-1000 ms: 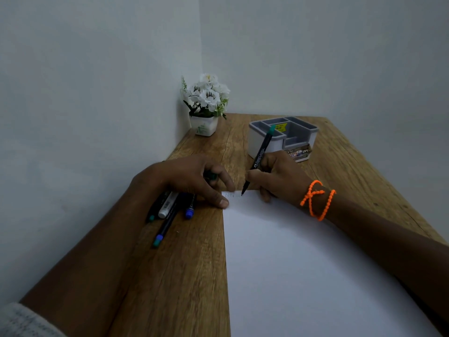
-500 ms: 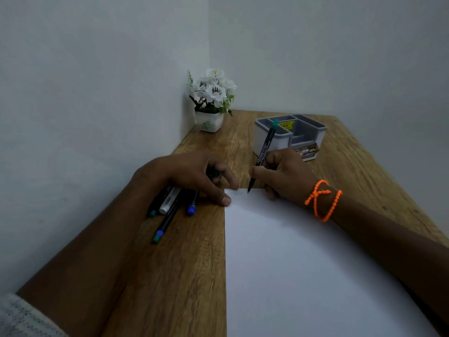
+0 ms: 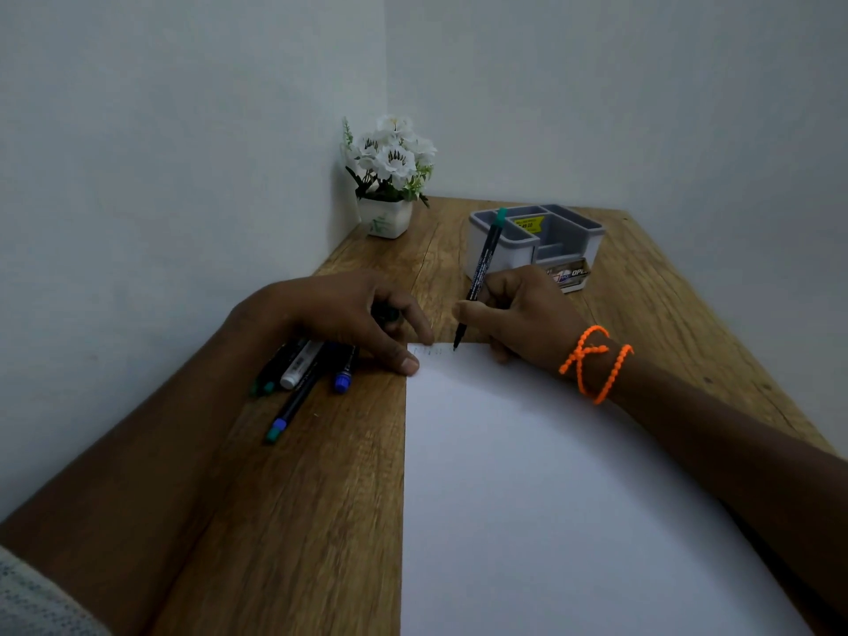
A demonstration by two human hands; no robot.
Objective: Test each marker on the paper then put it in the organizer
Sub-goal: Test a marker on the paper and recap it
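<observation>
Right hand (image 3: pixel 518 314) pinches a black marker with teal end cap (image 3: pixel 482 268) low on the barrel, writing grip, tip down on the far edge of the white paper (image 3: pixel 550 498). A short row of faint strokes shows there, just left of the tip.

Left hand (image 3: pixel 339 314) lies over the heads of the waiting markers (image 3: pixel 303 364) on the wooden desk (image 3: pixel 298 521), fingers loosely curled; thumb tip presses the paper's far left corner. A dark object sits under the fingers, possibly a cap. Whether they actually grip it: cannot tell.

Waiting markers: several dark barrels, one white, one with a blue end, one longer with a blue-and-teal end, fanned just left of the sheet.

Grey desk organizer (image 3: pixel 537 241) stands beyond the right hand, near the far edge. Compartments appear empty; a yellow sticker shows inside. White flower pot (image 3: pixel 385 218) in the corner. Orange beaded bracelet (image 3: pixel 592 360) on the right wrist.

Handling, judged: the marker is light, rigid, smooth plastic, likely to roll if laid flat. A low grip near the tip suits the stroke; shifting to mid-barrel would suit lowering it upright into a compartment. The tip looks fine, so light pressure should do. The paper is thin and will slide, hence the thumb pinning it. The organizer looks light enough to shift if knocked.
</observation>
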